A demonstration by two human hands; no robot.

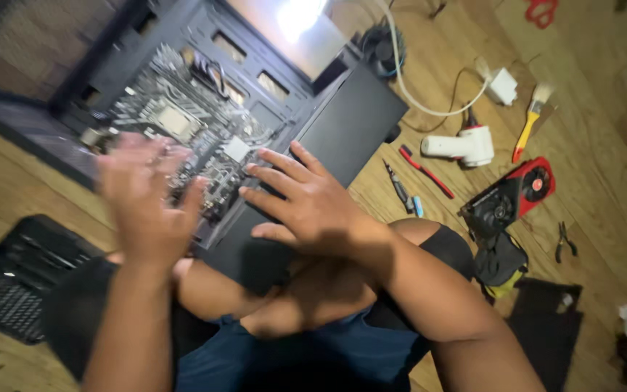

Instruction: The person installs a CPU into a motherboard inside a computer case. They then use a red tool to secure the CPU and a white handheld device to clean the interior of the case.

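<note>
An open black computer case (350, 123) lies on its side on the wooden floor, its motherboard (183, 123) exposed. My left hand (146, 196) is blurred, fingers spread, hovering over the near edge of the board and holding nothing. Fingers apart as well, my right hand (306, 203) rests over the case's dark shroud near the board's right edge. Below both hands are my crossed legs (306, 297).
On the floor to the right lie a white handheld tool (462, 145), a yellow-handled brush (531, 120), a red and black graphics card (509, 196), a red-handled screwdriver (426, 170), pliers (564, 239) and a white adapter (502, 86). A black tool tray (16, 279) sits left.
</note>
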